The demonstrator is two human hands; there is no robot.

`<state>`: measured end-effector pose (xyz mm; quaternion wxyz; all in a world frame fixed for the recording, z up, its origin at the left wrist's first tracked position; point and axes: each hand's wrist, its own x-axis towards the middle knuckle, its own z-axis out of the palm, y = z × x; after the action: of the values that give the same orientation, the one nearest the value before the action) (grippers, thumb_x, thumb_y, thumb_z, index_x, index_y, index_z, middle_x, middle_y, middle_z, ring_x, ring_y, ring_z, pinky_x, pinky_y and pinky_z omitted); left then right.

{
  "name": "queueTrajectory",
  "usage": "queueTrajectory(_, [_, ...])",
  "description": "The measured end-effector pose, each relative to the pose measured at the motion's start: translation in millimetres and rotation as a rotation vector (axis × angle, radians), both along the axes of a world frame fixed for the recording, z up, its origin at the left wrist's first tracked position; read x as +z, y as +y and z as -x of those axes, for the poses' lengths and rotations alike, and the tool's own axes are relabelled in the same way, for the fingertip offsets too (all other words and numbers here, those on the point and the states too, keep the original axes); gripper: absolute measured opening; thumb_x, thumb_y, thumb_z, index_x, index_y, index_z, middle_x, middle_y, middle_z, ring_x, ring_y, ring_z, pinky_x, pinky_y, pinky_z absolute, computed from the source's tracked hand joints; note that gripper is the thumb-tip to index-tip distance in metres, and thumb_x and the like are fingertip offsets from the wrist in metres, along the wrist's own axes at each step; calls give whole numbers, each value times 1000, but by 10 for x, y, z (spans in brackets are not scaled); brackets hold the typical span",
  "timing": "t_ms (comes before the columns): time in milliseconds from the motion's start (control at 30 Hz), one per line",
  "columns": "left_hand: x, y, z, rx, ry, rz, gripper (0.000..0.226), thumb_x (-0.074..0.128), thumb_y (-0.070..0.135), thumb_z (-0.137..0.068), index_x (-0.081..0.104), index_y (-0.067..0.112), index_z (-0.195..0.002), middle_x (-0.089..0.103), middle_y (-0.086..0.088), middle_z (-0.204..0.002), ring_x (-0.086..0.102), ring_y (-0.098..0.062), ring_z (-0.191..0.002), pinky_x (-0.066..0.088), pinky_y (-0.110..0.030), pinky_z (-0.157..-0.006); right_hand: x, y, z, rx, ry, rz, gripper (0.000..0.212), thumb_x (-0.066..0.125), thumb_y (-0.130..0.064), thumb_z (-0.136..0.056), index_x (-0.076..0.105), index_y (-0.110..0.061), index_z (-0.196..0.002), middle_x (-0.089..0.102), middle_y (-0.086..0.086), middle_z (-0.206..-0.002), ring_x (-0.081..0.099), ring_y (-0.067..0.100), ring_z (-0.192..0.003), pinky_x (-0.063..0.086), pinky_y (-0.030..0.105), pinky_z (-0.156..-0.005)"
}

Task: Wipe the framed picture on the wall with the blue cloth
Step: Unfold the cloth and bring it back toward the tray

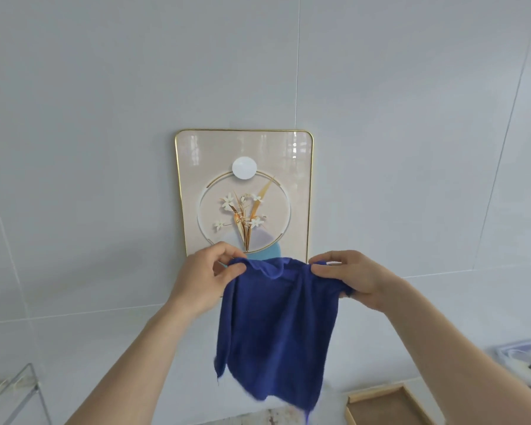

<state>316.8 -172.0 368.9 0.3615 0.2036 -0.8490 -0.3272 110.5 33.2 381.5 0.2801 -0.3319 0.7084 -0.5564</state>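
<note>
A framed picture [246,154] with a thin gold rim hangs on the pale wall; it shows white flowers inside a ring and a white disc above them. In front of its lower edge a blue cloth [276,329] hangs spread out. My left hand [206,277] pinches the cloth's upper left corner. My right hand [350,277] grips its upper right corner. The cloth's top edge sags between the two hands and covers the bottom of the picture. Both hands are held a little off the wall.
A clear glass or acrylic stand [16,391] is at the lower left. A shallow wooden tray [390,403] lies at the lower right, with a clear plastic box [521,360] of items behind it. The wall is made of large pale panels.
</note>
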Motion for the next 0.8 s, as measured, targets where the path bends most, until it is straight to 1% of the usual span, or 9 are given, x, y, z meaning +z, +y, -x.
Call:
queueTrajectory(33, [-2,-9,10,4,-21,8,13,76,23,-89,73,36,-89,77,11,-89,69,-9,-74,57,-34,-78,34,60,11,6,96,-46,16,77,-16,-92,78,-13,-107,74,16,-98,60,27,-81,47,27,-56])
queueTrajectory(67, [-11,-10,33,3,-42,15,9,76,27,-88,73,35,-90,78,13,-88,70,-10,-77,58,-38,-80,62,105,27,-1,193,-83,13,77,-16,-91,79,-16,-104,76,18,-97,60,27,-79,45,29,-56])
queueTrajectory(167, [-61,81,159,3,-101,53,6,72,37,-86,72,37,-92,77,20,-89,72,-7,-84,59,-42,-85,113,221,88,-34,398,-147,11,77,-16,-90,79,-18,-100,79,16,-101,70,23,-84,56,34,-72])
queueTrajectory(200, [-91,117,221,6,-115,59,5,73,36,-87,72,37,-92,77,20,-89,72,-6,-85,59,-42,-85,119,258,123,-49,446,-159,10,76,-16,-90,78,-19,-100,78,15,-100,69,22,-84,56,34,-75])
queueTrajectory(267, [-150,201,363,4,-138,56,4,74,34,-89,72,35,-91,77,18,-90,71,-6,-87,58,-40,-86,108,343,216,-93,513,-171,10,74,-17,-91,77,-21,-99,76,10,-92,66,21,-81,54,33,-72])
queueTrajectory(367, [-255,348,615,-35,-182,48,7,75,30,-89,70,35,-88,78,13,-92,71,-6,-88,57,-35,-83,46,523,381,-148,562,-186,11,74,-18,-91,76,-22,-100,70,4,-82,61,19,-75,49,27,-63])
queueTrajectory(467, [-383,509,885,-71,-242,65,8,75,30,-89,70,36,-88,76,15,-89,70,-7,-87,58,-37,-86,-63,730,567,-181,584,-225,13,74,-17,-89,75,-21,-101,74,12,-93,61,19,-74,50,27,-61])
queueTrajectory(567, [-581,698,1176,-81,-296,67,8,75,35,-87,68,37,-83,73,19,-87,69,-5,-86,58,-40,-87,-238,950,771,-202,606,-296,14,76,-20,-87,76,-22,-101,74,10,-97,61,17,-76,49,26,-60])
queueTrajectory(800, [-1180,1230,1808,-102,-418,23,9,74,39,-87,68,41,-80,66,21,-94,64,-5,-93,53,-37,-85,-806,1357,1316,-206,625,-455,15,79,-26,-85,76,-26,-100,67,2,-93,61,23,-88,52,34,-75])
